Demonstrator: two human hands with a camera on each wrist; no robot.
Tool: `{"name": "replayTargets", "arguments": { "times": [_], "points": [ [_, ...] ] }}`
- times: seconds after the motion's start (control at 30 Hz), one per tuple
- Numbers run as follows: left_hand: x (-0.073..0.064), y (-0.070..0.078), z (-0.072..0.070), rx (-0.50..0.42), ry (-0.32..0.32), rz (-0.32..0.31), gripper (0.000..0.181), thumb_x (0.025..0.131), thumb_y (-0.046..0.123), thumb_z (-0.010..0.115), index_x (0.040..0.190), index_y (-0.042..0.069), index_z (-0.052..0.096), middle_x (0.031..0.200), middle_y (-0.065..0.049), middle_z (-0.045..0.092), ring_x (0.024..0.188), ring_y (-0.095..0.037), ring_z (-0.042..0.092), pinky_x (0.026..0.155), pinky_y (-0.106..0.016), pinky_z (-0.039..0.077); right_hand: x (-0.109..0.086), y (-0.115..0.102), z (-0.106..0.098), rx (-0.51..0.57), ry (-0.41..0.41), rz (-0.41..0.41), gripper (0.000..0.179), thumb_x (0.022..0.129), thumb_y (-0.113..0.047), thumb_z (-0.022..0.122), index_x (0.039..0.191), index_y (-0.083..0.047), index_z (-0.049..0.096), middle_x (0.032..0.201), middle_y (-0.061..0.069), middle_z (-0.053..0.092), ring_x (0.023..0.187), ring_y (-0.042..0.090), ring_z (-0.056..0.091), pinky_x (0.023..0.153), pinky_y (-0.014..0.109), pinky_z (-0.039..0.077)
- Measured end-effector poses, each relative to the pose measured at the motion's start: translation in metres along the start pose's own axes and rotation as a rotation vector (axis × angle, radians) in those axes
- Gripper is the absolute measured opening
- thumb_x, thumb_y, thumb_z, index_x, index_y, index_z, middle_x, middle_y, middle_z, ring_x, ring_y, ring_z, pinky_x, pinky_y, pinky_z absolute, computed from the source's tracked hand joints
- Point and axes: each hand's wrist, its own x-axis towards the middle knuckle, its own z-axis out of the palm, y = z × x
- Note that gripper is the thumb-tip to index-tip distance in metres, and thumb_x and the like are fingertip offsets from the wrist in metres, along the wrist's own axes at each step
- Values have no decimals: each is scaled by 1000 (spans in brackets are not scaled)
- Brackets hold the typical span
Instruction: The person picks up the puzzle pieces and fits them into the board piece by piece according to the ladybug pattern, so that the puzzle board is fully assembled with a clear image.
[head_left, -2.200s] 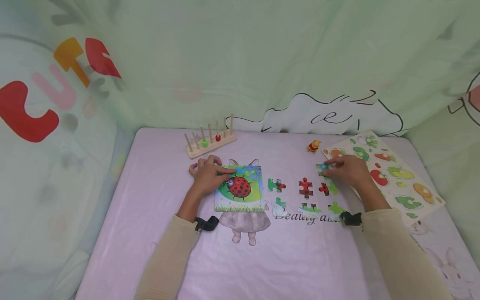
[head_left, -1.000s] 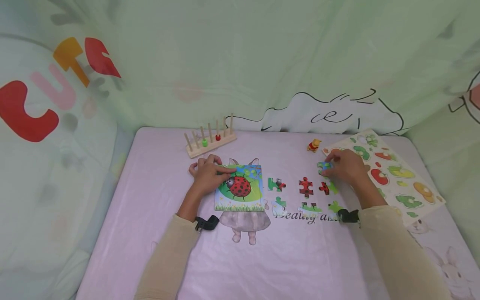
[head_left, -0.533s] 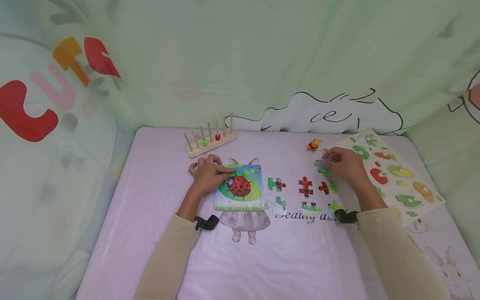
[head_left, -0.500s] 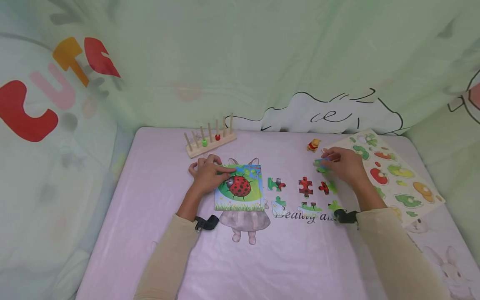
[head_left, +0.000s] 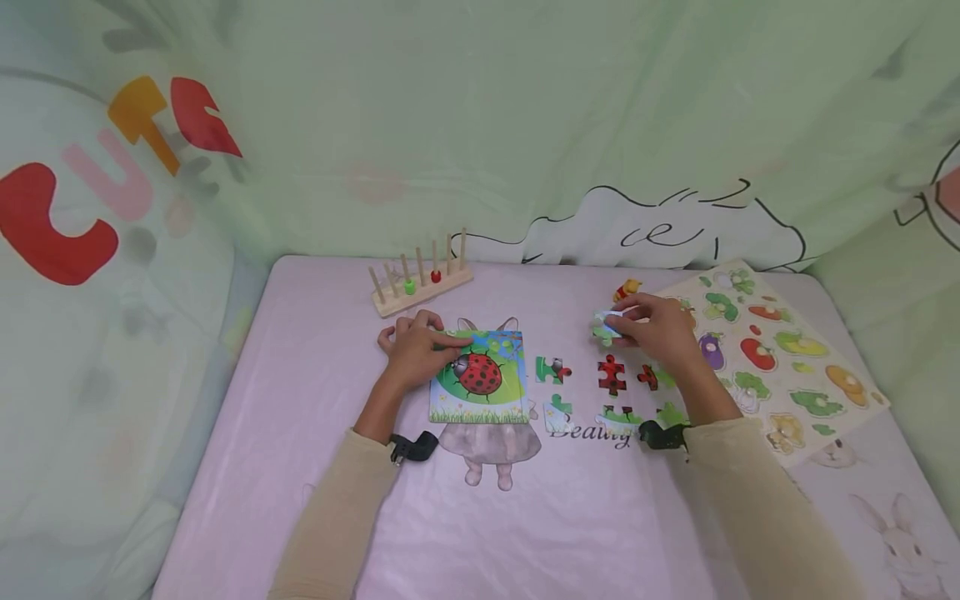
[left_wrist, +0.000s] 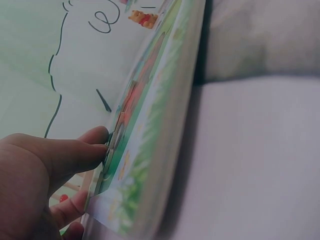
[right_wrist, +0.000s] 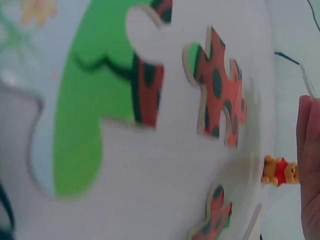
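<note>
A square ladybug puzzle (head_left: pixel 480 375) lies left of centre on the table. My left hand (head_left: pixel 417 352) holds it at its upper left edge, the thumb over the top; the left wrist view shows thumb and finger at the rim of the puzzle (left_wrist: pixel 145 125). My right hand (head_left: pixel 660 329) pinches a blue-green puzzle piece (head_left: pixel 604 327) above the table. Below it lie several loose pieces, among them a red spotted piece (head_left: pixel 612 375) and a green-and-red piece (head_left: pixel 552 370). In the right wrist view, only part of the right hand (right_wrist: pixel 310 150) shows, without the held piece.
A wooden peg rack (head_left: pixel 423 290) with a green and a red bead stands at the back. A small bear figure (head_left: pixel 626 289) is behind the right hand. On the right lies a vegetable puzzle board (head_left: pixel 787 358). Fabric walls surround the table.
The right hand has lifted the blue-green puzzle piece from the right and carried it leftward, tilting it on the way. The left hand and the ladybug puzzle have stayed still.
</note>
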Motion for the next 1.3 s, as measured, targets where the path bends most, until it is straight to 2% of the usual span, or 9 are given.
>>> {"name": "replayTargets", "arguments": {
  "times": [0.13, 0.4, 0.67, 0.87, 1.1, 1.3],
  "points": [
    [0, 0, 0, 0, 1, -4, 19, 93, 34, 73, 110, 39, 80, 116, 0, 51, 110, -35, 35, 105, -67, 4, 2, -5, 12, 34, -35, -18, 39, 98, -32, 71, 128, -9, 66, 124, 21, 60, 84, 22, 72, 71, 20, 56],
    [2, 0, 0, 9, -10, -11, 19, 93, 35, 72, 111, 40, 79, 116, 0, 50, 111, -35, 35, 105, -66, 5, 2, -15, 32, 100, -110, -39, 36, 99, -18, 68, 135, -13, 64, 124, 17, 59, 106, 31, 61, 76, 20, 55],
    [2, -1, 1, 10, -13, -11, 19, 94, 35, 72, 111, 40, 79, 116, 0, 50, 111, -35, 35, 105, -66, 4, 4, -28, 51, 122, -151, -25, 31, 98, -21, 70, 128, -13, 67, 110, 15, 67, 84, 26, 67, 74, 25, 57],
    [2, 0, 1, 8, -11, -9, 19, 94, 35, 72, 111, 40, 79, 115, 0, 50, 110, -35, 35, 105, -66, 4, 3, -42, 63, 136, -196, -35, 31, 97, -20, 71, 127, -13, 67, 108, 14, 68, 82, 22, 70, 77, 29, 56],
    [1, 0, -1, 11, -8, -9, 19, 93, 35, 73, 111, 39, 79, 115, 0, 50, 111, -35, 35, 104, -67, 5, 5, -55, 76, 174, -252, -50, 29, 96, -16, 72, 124, -11, 68, 105, 13, 69, 79, 21, 69, 73, 27, 56],
    [1, -1, -1, 11, -8, 2, 20, 93, 35, 73, 111, 39, 79, 116, -1, 51, 111, -36, 36, 105, -67, 4, 4, -64, 87, 185, -260, -53, 28, 95, -15, 72, 122, -9, 69, 100, 12, 69, 77, 19, 69, 72, 29, 56]
  ]
}}
